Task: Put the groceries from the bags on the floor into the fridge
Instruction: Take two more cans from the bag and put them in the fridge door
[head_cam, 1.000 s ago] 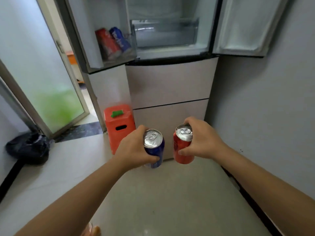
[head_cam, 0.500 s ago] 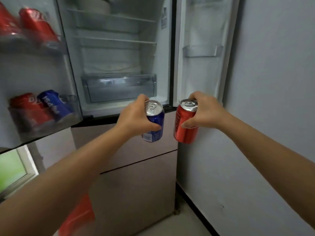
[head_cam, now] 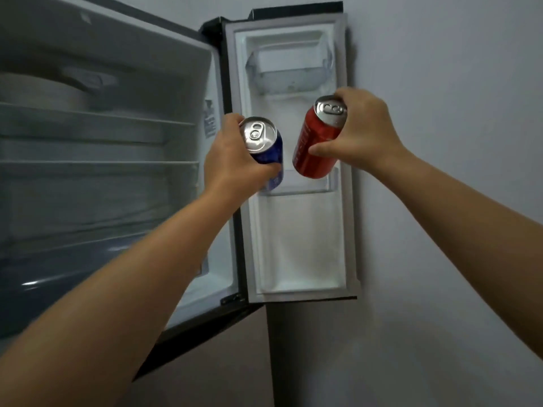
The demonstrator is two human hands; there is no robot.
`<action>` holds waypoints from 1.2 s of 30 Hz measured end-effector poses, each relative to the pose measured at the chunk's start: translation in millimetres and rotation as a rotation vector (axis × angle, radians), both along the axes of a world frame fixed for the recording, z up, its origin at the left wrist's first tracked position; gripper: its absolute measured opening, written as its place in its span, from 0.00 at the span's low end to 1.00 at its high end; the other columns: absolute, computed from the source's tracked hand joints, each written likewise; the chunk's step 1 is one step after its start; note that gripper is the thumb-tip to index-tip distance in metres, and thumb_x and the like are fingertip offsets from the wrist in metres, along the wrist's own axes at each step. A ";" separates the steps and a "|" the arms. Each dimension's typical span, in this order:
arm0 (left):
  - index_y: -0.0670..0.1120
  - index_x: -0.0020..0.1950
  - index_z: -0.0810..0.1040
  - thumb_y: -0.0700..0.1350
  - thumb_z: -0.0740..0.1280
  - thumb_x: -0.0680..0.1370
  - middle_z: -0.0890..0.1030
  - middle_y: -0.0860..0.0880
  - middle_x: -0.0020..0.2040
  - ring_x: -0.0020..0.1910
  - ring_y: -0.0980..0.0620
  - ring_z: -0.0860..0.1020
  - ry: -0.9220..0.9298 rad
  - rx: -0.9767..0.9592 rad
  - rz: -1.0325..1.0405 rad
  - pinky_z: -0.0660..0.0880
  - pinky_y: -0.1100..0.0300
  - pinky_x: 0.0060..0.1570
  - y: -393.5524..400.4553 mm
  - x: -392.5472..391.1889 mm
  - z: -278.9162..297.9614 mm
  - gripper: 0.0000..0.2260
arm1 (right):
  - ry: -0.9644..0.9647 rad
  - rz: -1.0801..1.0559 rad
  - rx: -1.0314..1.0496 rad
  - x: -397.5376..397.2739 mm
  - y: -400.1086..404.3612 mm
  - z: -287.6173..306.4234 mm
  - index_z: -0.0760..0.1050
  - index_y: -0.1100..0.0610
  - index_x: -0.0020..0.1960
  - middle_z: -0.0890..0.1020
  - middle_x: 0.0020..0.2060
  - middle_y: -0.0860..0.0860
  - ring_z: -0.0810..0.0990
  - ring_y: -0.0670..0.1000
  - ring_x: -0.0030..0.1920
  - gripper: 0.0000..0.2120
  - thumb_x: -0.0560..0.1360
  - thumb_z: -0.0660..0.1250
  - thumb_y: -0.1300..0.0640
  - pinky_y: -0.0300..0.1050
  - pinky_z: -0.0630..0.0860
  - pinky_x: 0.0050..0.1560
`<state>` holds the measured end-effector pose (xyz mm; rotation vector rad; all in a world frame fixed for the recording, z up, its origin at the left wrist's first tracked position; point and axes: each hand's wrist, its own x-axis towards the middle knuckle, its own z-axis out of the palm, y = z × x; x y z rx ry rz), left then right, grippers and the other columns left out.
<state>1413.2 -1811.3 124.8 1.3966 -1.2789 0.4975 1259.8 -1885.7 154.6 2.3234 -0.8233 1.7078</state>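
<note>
My left hand (head_cam: 232, 160) grips a blue can (head_cam: 266, 148), its silver top tilted toward me. A red can (head_cam: 316, 142) is held in my right hand (head_cam: 361, 133), leaning to the right. Both cans hang in front of the open right fridge door (head_cam: 296, 230), just above its middle door shelf (head_cam: 308, 186). The fridge (head_cam: 117, 142) stands open on the left, with glass shelves inside. No bags are in view.
A clear top bin (head_cam: 291, 71) sits high on the right door. A white stack of bowls or plates (head_cam: 44, 95) rests on the top fridge shelf. A plain grey wall (head_cam: 455, 201) runs close along the right of the door.
Both hands have risen with their cans from near the floor to the right door's middle shelf. The view has swung up and right; the left door's cans have left the frame.
</note>
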 end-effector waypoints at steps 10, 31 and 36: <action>0.44 0.62 0.68 0.49 0.77 0.66 0.76 0.48 0.54 0.54 0.47 0.76 0.099 0.019 0.040 0.75 0.55 0.51 -138.1 20.6 52.3 0.30 | -0.065 0.185 0.111 30.7 -125.7 37.7 0.74 0.61 0.59 0.79 0.53 0.56 0.74 0.49 0.48 0.26 0.64 0.76 0.58 0.35 0.67 0.45; 0.38 0.58 0.70 0.61 0.62 0.75 0.77 0.40 0.49 0.44 0.40 0.80 0.116 0.672 0.245 0.79 0.52 0.41 -213.7 42.5 74.6 0.27 | 0.380 0.065 0.254 72.2 -196.4 33.2 0.70 0.64 0.62 0.74 0.61 0.61 0.72 0.59 0.57 0.16 0.80 0.53 0.55 0.44 0.68 0.50; 0.38 0.58 0.72 0.58 0.57 0.79 0.79 0.37 0.52 0.44 0.41 0.79 -0.087 0.607 0.375 0.78 0.52 0.44 -209.0 40.4 61.7 0.23 | 0.318 0.099 0.262 74.0 -202.5 21.7 0.63 0.63 0.65 0.68 0.64 0.63 0.70 0.60 0.63 0.18 0.80 0.53 0.53 0.44 0.63 0.49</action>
